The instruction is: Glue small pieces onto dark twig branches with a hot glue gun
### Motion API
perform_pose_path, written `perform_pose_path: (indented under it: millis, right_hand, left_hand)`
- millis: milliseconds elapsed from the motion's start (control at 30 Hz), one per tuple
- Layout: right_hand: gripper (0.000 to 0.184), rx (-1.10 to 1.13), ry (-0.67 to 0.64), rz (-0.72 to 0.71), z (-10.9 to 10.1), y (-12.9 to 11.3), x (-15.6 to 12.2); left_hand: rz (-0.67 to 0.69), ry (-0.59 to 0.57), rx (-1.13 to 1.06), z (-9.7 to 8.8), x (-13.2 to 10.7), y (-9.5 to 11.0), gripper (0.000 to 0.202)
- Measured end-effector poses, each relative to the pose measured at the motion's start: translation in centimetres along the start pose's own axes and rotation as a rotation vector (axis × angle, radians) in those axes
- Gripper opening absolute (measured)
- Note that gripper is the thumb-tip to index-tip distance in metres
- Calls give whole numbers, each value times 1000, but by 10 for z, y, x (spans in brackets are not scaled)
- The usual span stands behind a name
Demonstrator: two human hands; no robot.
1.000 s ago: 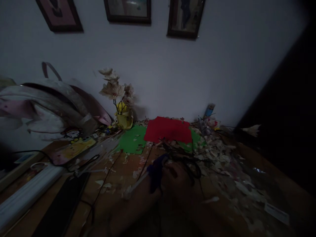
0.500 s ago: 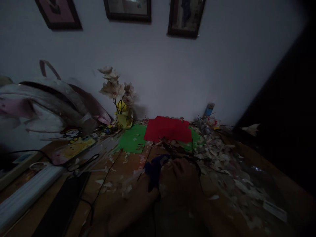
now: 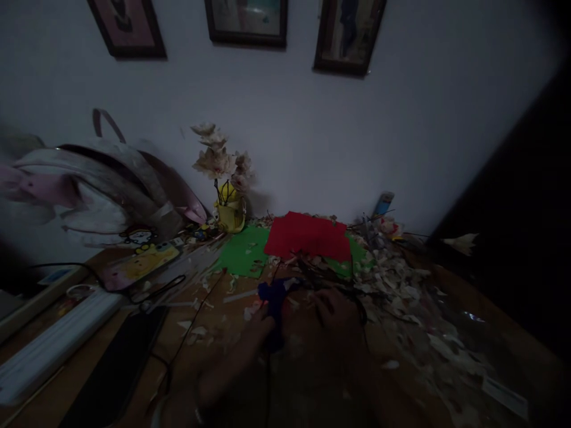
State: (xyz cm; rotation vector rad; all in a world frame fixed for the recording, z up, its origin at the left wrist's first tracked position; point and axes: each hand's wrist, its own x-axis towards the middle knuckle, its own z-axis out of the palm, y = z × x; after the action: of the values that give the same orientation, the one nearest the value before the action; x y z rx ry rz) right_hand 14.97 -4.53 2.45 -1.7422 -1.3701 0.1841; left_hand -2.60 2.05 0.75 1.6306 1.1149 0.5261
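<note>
One glue gun (image 3: pixel 277 306) is gripped by the left hand (image 3: pixel 256 333), before the red paper (image 3: pixel 307 236). Also before the paper, the right hand (image 3: pixel 339 318) is seen, fingers bent; their hold cannot be told.

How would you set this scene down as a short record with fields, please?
Light: dim
Left hand: holding a blue glue gun
Right hand: beside the glue gun, fingers bent; too dark to tell whether it grips anything
Paper: red paper lying partly over green paper
Flowers: pale flowers on dark stems in a yellow pot
Scraps: pale scraps strewn over the wooden table, thickest on the right
Far left: a pale bag
Wall: three framed pictures
</note>
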Motion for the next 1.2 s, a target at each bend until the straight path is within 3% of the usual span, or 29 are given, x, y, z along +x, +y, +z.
perform_pose_path:
  millis: [167, 300, 367, 433, 733, 900, 933, 1067, 1200]
  right_hand:
    - [15, 26, -47, 45, 5, 1, -4]
    - [20, 2, -58, 20, 11, 1, -5]
    - [19, -24, -77, 12, 12, 0, -5]
    - [17, -49, -92, 7, 12, 0, -5]
    - [17, -84, -149, 34, 12, -1, -5]
    - [19, -171, -149, 55, 1, 3, 3]
    - [20, -211, -131, 52, -4, 7, 7]
    - [25, -507, -31, 43, -23, 38, 25]
    - [34, -739, 13, 155, -35, 74, 37]
  left_hand:
    - [99, 3, 25, -24, -2, 26, 37]
    - [125, 214, 500, -59, 4, 42, 31]
    - [111, 254, 660, -75, 10, 42, 30]
    - [86, 210, 693, -84, 15, 38, 31]
    - [17, -19, 786, -88, 22, 16, 32]
    - [73, -20, 969, -91, 8, 34, 34]
    - [72, 35, 1010, -89, 4, 41, 34]
    - [-13, 17, 1103, -80, -10, 64, 31]
    - [30, 47, 1064, -77, -10, 61, 38]
